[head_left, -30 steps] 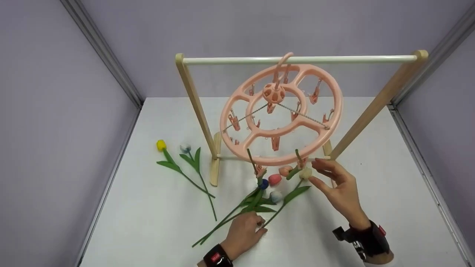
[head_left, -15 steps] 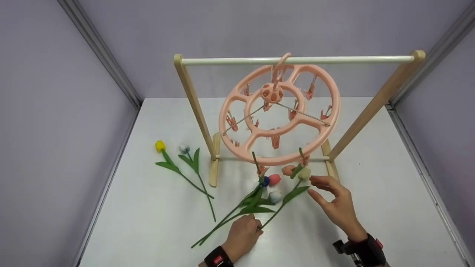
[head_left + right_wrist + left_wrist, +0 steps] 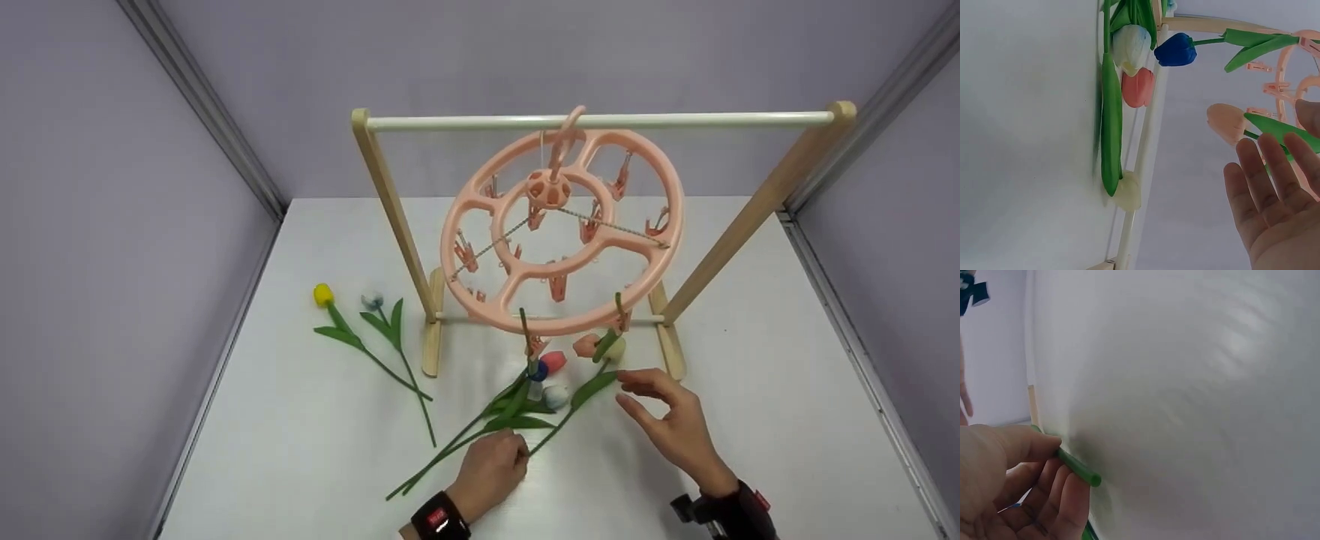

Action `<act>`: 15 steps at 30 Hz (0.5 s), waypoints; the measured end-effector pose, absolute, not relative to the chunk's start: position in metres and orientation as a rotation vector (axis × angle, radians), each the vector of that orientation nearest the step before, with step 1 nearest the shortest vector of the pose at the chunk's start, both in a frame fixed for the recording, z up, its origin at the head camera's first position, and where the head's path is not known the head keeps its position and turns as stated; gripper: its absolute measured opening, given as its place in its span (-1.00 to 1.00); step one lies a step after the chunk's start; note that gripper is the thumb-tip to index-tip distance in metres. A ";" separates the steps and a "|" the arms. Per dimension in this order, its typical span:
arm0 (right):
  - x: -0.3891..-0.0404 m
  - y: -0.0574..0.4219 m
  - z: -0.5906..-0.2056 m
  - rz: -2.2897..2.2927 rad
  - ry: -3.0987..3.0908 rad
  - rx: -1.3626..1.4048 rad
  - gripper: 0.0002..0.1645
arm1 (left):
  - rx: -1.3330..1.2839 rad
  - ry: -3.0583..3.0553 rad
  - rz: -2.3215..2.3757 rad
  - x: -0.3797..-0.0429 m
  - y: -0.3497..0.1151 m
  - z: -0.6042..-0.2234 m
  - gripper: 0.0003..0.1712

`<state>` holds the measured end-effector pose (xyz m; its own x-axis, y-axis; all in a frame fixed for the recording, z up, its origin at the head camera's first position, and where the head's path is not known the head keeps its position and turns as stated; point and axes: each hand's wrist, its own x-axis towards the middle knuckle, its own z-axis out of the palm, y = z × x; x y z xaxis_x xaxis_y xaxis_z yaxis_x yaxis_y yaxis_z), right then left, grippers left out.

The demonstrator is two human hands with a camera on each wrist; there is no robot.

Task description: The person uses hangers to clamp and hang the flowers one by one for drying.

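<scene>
My left hand (image 3: 491, 474) pinches the lower end of a green tulip stem (image 3: 1079, 467) between thumb and fingers, low over the table. This stem leads to a cream-white tulip (image 3: 1127, 192) with one long leaf (image 3: 592, 390). My right hand (image 3: 671, 427) is held above the table near that leaf, fingers loosely bent and thumb apart, with nothing between them. Two tulips hang head down from clips on the pink round hanger (image 3: 562, 325): a blue one (image 3: 1176, 49) and a peach one (image 3: 1226, 122). In the right wrist view the fingers are near the peach tulip's leaf.
A pink tulip (image 3: 553, 362) and a blue-white tulip (image 3: 556, 397) lie under the hanger. Further left lie a yellow tulip (image 3: 323, 295) and another blue-white one (image 3: 372, 301). The wooden stand (image 3: 394, 217) carries the hanger on its white bar (image 3: 465, 123). Several clips dangle unused.
My left thumb and fingers have come together on the stem. The right hand has moved down, away from the hanger and the white flower head. The hanger has turned slightly, its hanging tulips shifting right.
</scene>
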<state>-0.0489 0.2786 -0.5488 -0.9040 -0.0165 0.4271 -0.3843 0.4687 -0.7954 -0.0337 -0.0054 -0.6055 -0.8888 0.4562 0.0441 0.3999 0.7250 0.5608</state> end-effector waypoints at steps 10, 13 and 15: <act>-0.047 0.274 -0.554 1.293 -2.435 0.432 -0.50 | 0.633 2.608 1.016 -0.052 -0.013 -0.575 -0.92; -0.045 0.270 -0.555 1.190 -2.474 0.518 -0.47 | 0.644 2.589 1.023 -0.057 -0.012 -0.564 -0.93; -0.044 0.267 -0.556 1.112 -2.497 0.588 -0.45 | 0.654 2.574 1.032 -0.059 -0.012 -0.558 -0.93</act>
<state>-0.0443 0.2665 -0.5555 -0.8549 -0.2300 0.4651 -0.4996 0.6069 -0.6182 -0.0591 -0.0120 -0.5585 -0.8544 0.5103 -0.0979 0.3013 0.6401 0.7068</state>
